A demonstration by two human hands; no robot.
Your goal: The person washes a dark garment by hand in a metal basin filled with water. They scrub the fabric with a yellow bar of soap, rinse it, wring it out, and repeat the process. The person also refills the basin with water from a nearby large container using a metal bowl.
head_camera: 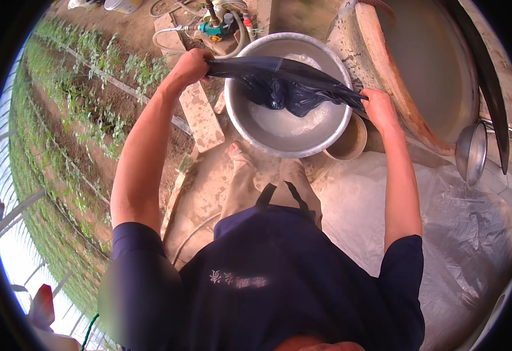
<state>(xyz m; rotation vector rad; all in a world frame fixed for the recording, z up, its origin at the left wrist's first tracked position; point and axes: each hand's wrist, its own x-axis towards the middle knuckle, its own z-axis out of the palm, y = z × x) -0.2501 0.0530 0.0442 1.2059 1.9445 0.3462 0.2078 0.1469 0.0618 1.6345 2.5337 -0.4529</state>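
A dark, wet cloth garment (pixel 282 83) is stretched between my two hands over a large metal basin (pixel 288 151). My left hand (pixel 194 66) is closed on its left end, above the basin's upper left rim. At the basin's right rim, my right hand (pixel 378 105) grips the other end, which is twisted narrow. The middle of the garment sags into the basin, above cloudy, sudsy water (pixel 284 120). Whether its lowest folds touch the water I cannot tell.
A round bowl (pixel 348 140) sits against the basin's lower right. Farther right are a large water vat (pixel 381 57), a metal ladle (pixel 473 153) and plastic sheeting (pixel 440 219). A green pump (pixel 212 30) with hoses stands beyond the basin; crop rows (pixel 76 96) lie left.
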